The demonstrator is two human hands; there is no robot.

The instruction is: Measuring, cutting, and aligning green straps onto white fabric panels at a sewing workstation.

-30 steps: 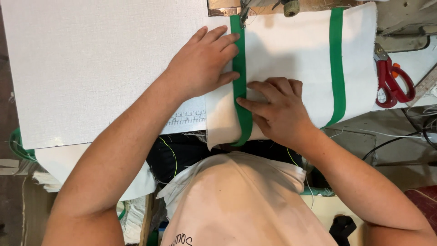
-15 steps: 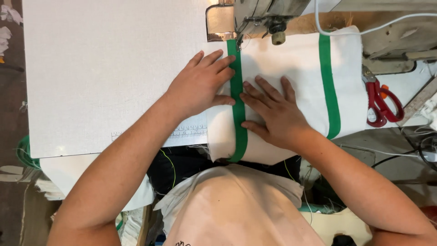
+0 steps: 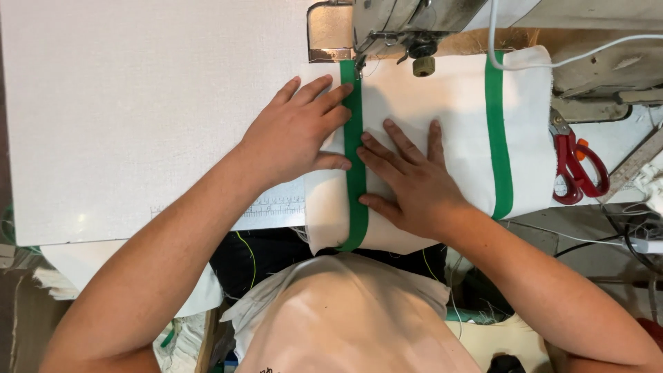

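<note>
A white cloth piece [image 3: 449, 103] with two green straps lies on the sewing table [image 3: 138, 103]. The left green strap [image 3: 355, 179] runs up under the sewing machine head [image 3: 394, 27]. My left hand [image 3: 297, 131] lies flat on the cloth just left of that strap, fingertips touching it. My right hand [image 3: 407, 179] presses flat on the cloth just right of the strap, fingers spread toward the machine. The second green strap [image 3: 498, 138] runs down the right side of the cloth.
Red-handled scissors [image 3: 577, 173] lie right of the cloth. A white cable [image 3: 552, 62] crosses the machine top. A ruler strip [image 3: 269, 207] runs along the table's near edge. White fabric bundles [image 3: 69, 276] hang below the table at left.
The view has shifted so the machine head is now visible at top. My right hand has opened from curled to flat and both hands have slid along the strap toward the machine.
</note>
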